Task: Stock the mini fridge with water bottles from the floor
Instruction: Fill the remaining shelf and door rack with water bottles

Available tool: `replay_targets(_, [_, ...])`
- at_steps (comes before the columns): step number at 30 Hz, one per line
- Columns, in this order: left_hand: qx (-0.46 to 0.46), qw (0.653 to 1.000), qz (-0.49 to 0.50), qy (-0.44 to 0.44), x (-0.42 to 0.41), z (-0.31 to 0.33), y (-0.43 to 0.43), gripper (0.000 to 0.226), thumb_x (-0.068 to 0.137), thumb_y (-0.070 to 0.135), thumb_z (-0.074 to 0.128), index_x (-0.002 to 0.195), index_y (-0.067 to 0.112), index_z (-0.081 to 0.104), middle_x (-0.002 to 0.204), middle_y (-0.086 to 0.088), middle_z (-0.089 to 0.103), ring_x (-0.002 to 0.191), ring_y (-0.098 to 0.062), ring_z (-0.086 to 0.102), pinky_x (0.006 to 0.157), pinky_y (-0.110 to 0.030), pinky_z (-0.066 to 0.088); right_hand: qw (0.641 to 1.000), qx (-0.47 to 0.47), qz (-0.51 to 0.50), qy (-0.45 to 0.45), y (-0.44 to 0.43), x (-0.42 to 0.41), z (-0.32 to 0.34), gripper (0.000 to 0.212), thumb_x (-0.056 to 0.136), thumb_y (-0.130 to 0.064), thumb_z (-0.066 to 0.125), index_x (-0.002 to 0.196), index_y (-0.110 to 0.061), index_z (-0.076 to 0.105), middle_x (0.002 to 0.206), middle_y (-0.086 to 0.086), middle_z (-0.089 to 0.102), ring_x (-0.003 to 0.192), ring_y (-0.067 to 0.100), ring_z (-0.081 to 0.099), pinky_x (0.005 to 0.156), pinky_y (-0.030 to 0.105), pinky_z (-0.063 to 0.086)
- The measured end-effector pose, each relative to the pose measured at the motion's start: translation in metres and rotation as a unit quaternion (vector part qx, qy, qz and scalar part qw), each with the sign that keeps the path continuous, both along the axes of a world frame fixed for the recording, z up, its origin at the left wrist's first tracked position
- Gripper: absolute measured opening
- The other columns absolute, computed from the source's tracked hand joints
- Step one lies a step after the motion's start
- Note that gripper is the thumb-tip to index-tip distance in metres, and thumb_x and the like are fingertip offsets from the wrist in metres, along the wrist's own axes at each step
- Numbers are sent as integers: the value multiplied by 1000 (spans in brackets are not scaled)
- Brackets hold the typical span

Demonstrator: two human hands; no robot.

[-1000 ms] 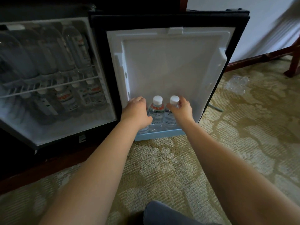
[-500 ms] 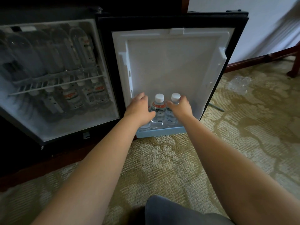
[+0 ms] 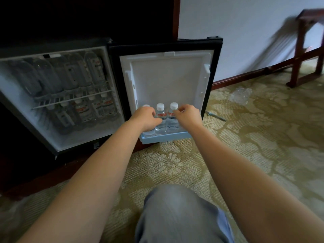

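Head view: the only view; a person kneels on the carpet (image 3: 166,163) facing the open mini fridge (image 3: 57,102)
Door shelf: the pale blue door shelf (image 3: 164,137) lies at 12 o'clock from the knee (image 3: 175,213); three water bottles (image 3: 160,118) stand upright in it, side by side and touching
Left hand: the left hand (image 3: 146,118) is in front of the bottle at the 9 o'clock end, fingers curled in; I cannot tell whether it grips or only touches
Right hand: the right hand (image 3: 188,116) is at the 3 o'clock bottle, fingers curled by its shoulder; the hold is just as unclear
Change: half a second ago the hands lay flatter against the row and the left one hid the end cap; now that cap shows and the fingers have drawn in
Meaning: the row looks settled; the hands are probably letting go
Cabinet: at 10 o'clock; bottles fill it above and below the wire shelf (image 3: 73,100)
Floor: no loose bottle in sight; only crumpled plastic wrap (image 3: 241,95) at 2 o'clock; stocking seems nearly done
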State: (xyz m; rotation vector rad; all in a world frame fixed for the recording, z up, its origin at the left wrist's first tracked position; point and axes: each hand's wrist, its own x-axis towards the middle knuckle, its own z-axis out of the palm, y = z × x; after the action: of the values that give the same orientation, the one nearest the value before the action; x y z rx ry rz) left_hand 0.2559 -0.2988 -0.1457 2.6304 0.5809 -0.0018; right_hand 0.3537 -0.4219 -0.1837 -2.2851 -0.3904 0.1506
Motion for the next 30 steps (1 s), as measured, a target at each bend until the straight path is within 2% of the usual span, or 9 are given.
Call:
replay_targets(4, [-5,1000,-18,-8,-19,24,-34,19,88,31,58,99,14,60,103,-6,57,93,-23,52,80,-31,42,999,46,-4,17,-30,-31,12,10,89,-26,54,84,-20,60,83,3,68,80,23,67,72,35,57])
replay_targets(8, [-5,998,-52,-20,-35,43,-81,18,89,29,58,99,14,59,104,-8,59,89,-23,53,77,-30,42,996,77,-21,27,-72,-59,19,10,88,-24,53,88,-18,61,82,2,68,78,22,68,65,30,53])
replay_targets(11, [-1,997,-74,-24,-42,46,-118,27,89,31,58,106,11,61,113,-8,59,101,-26,56,79,-31,42,990,114,-67,52,-106,-74,15,12,87,-22,52,90,-17,62,85,5,69,80,24,67,74,40,58])
replay_targets(14, [1,995,-102,-15,-50,39,-157,21,89,31,57,101,14,61,107,-9,60,98,-25,55,82,-33,42,982,130,-117,75,-147,-87,5,9,86,-26,52,87,-21,60,86,5,70,81,24,68,78,43,57])
replay_targets(16, [-7,993,-119,-3,-54,27,-185,29,89,31,58,108,10,62,109,-8,60,100,-24,56,83,-33,43,974,141,-148,98,-177,-96,-7,7,85,-28,53,80,-25,56,87,6,70,83,26,67,80,45,56])
replay_targets(19, [-18,989,-148,26,-64,4,-228,28,89,32,58,107,11,61,103,-4,56,93,-21,52,82,-32,42,957,155,-201,140,-224,-112,-35,6,77,-33,52,72,-29,52,86,6,70,83,28,67,81,47,56])
replay_targets(25, [-14,969,-227,96,-88,-49,-313,41,89,33,58,120,6,59,126,-12,58,117,-27,53,93,-31,42,912,172,-312,201,-322,-156,-105,5,72,-27,51,68,-25,54,78,9,69,85,33,68,82,48,56])
replay_targets(30, [-23,951,-276,139,-100,-84,-374,42,89,30,59,124,5,58,132,-14,55,122,-28,50,96,-29,39,865,161,-404,250,-403,-203,-148,11,84,-23,53,73,-23,56,87,8,71,87,29,68,82,43,56])
